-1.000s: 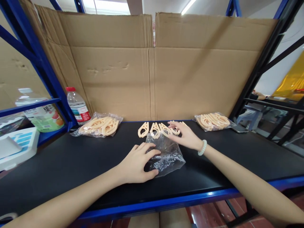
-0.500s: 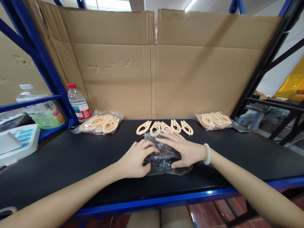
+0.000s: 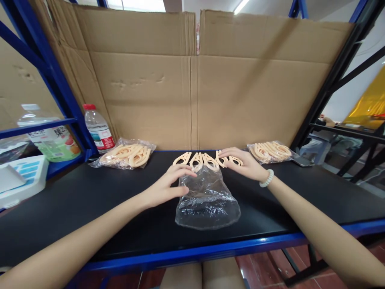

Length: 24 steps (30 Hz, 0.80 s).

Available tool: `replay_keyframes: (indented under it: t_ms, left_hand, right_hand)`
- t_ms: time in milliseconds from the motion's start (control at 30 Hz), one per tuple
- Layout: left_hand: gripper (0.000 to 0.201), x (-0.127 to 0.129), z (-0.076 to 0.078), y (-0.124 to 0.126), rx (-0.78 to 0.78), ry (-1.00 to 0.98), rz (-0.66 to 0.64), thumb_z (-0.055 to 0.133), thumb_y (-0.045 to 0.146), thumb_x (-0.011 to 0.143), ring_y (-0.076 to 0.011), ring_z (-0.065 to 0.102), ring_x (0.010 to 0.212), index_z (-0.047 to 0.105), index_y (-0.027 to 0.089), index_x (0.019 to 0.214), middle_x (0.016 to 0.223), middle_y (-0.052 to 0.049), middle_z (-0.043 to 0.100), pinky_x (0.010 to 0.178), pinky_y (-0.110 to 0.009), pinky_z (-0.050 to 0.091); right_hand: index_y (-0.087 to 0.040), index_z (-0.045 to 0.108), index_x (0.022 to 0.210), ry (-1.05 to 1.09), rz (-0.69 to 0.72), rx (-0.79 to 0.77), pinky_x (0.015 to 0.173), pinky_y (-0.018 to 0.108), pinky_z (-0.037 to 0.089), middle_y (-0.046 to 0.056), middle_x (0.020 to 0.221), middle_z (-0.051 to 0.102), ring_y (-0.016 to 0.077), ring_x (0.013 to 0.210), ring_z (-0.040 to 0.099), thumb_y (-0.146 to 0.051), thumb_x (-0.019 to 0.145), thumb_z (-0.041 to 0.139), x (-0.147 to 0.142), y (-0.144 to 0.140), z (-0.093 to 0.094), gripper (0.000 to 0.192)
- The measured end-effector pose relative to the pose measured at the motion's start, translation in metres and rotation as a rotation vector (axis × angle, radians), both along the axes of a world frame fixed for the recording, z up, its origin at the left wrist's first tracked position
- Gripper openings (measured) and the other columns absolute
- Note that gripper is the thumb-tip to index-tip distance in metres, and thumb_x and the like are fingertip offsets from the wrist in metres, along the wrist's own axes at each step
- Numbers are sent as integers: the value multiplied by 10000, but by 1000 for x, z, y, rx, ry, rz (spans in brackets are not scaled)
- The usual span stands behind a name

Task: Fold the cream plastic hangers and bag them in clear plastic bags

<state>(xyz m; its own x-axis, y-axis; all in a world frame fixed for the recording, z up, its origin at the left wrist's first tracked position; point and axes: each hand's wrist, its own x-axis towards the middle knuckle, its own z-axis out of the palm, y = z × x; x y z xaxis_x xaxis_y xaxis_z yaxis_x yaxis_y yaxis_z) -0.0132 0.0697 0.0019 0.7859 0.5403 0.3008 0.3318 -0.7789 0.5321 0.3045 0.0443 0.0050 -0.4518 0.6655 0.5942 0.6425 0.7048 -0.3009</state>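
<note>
Five peach plastic clips (image 3: 207, 160) lie in a row at the back of the black desk (image 3: 90, 208), just in front of the cardboard wall (image 3: 192, 88), and both hands are working around them in the one head view there is. A clear plastic bag (image 3: 207, 198) lies flat on the desk with its mouth pointing at the row, touching the middle clips. The left hand (image 3: 164, 186) rests at the bag's upper left corner, its fingers (image 3: 183, 168) loosely extended and pinching or pressing the film at the mouth; I cannot tell whether they truly grip it. The right hand (image 3: 245, 164) lies over the right end of the row, fingers spread and relaxed on the last clips, not closed around any of them. To my eye, doing this well means keeping the bag mouth held open and low with the left hand while the right gathers the clips together into one neat bundle, so none catches on the film's edge. Two filled bags of the same clips sit apart, one at the left (image 3: 126, 154) by a water bottle (image 3: 98, 129), one at the right (image 3: 270, 151).
</note>
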Motion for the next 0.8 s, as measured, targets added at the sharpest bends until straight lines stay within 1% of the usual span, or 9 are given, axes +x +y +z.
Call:
replay_keyframes:
  t_ms: [67, 133, 267, 367, 467, 533, 600, 667, 800]
  left_hand:
    - [276, 0, 2, 2, 19, -103, 44, 520, 221, 830, -224, 505, 1045, 593, 250, 1095, 1244, -56, 530, 785, -356, 460]
    - [242, 2, 4, -2, 71, -144, 39, 531, 193, 817, -205, 524, 987, 601, 224, 1047, 1150, -53, 577, 754, -332, 459]
    - [299, 9, 1, -18, 162, -76, -113, 568, 142, 787, -205, 500, 1082, 582, 224, 1075, 1114, -42, 582, 947, -385, 414]
    - [344, 13, -3, -27, 151, 2, -195, 601, 149, 772, -203, 497, 1080, 558, 225, 1104, 1145, -48, 555, 973, -380, 411]
    - [334, 14, -6, -30, 145, 38, -217, 612, 148, 767, -199, 502, 1048, 543, 224, 1086, 1131, -45, 556, 947, -370, 428]
    - [303, 14, -7, -30, 152, 44, -223, 606, 132, 765, -197, 505, 1033, 532, 218, 1047, 1114, -44, 563, 934, -366, 432]
    - [230, 13, -7, -29, 160, 36, -226, 587, 107, 767, -192, 513, 1023, 512, 208, 960, 1090, -45, 574, 923, -360, 434]
    - [166, 12, -9, -29, 171, 18, -221, 555, 83, 780, -183, 526, 1005, 467, 203, 857, 1067, -47, 584, 901, -344, 439]
    - [166, 13, -12, -28, 252, 5, -221, 446, 50, 849, -151, 556, 939, 427, 195, 770, 1032, -48, 594, 821, -284, 457]
  right_hand:
    - [-210, 634, 1113, -108, -186, 62, 1001, 496, 418, 98, 1093, 637, 261, 1138, 532, -234, 888, 511, 25, 15, -8, 257]
    - [-191, 568, 1236, -232, -329, -8, 1041, 485, 388, 124, 1255, 554, 259, 1211, 484, -108, 849, 454, 47, 29, -21, 413]
    - [-271, 453, 1367, -404, -454, -232, 1085, 490, 327, 82, 1487, 320, 283, 1381, 282, 60, 699, 398, 70, 43, -41, 747]
    - [-321, 414, 1388, -532, -535, -382, 1083, 554, 279, 65, 1535, 225, 328, 1421, 142, 81, 662, 406, 69, 42, -40, 830]
    - [-281, 499, 1323, -556, -560, -403, 1096, 586, 202, 90, 1525, 246, 349, 1420, 121, 34, 691, 445, 68, 34, -30, 708]
    - [-220, 554, 1260, -541, -542, -435, 1104, 552, 210, 125, 1474, 335, 355, 1392, 205, 0, 664, 495, 69, 27, -21, 638]
    - [-173, 580, 1202, -531, -506, -492, 1050, 463, 340, 148, 1336, 488, 334, 1271, 411, -22, 614, 532, 69, 19, -13, 609]
    - [-157, 584, 1157, -505, -467, -570, 881, 357, 470, 118, 1125, 611, 273, 1029, 581, -48, 585, 548, 69, 12, -5, 584]
    - [-166, 574, 1109, -416, -406, -678, 634, 266, 457, 41, 884, 634, 192, 751, 587, -111, 580, 565, 66, 4, 2, 533]
